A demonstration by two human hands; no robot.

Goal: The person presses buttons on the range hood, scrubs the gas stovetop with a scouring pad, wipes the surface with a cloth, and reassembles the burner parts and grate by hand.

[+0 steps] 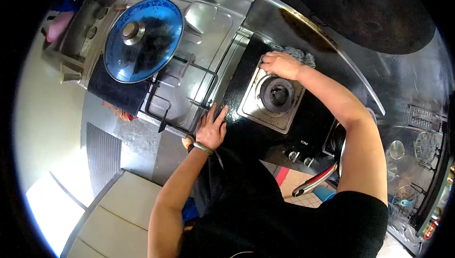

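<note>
A square metal burner tray [249, 105] with a dark round burner [277, 95] is set in the black glass hob [246, 139]. At the tray's far edge my right hand [280, 65] is closed, its fingers curled down. What is under it cannot be made out. A grey crumpled cloth [301, 55] lies just beyond that hand. My left hand [211, 129], with a bangle at the wrist, rests with spread fingers on the hob's left edge, beside the black pan support [192, 127].
To the left, a blue-tinted glass lid [163, 26] and a metal spatula [201, 16] are on the steel surface. A large black wok [374, 11] stands at the far right. A pan handle [315, 182] sticks out near my right elbow.
</note>
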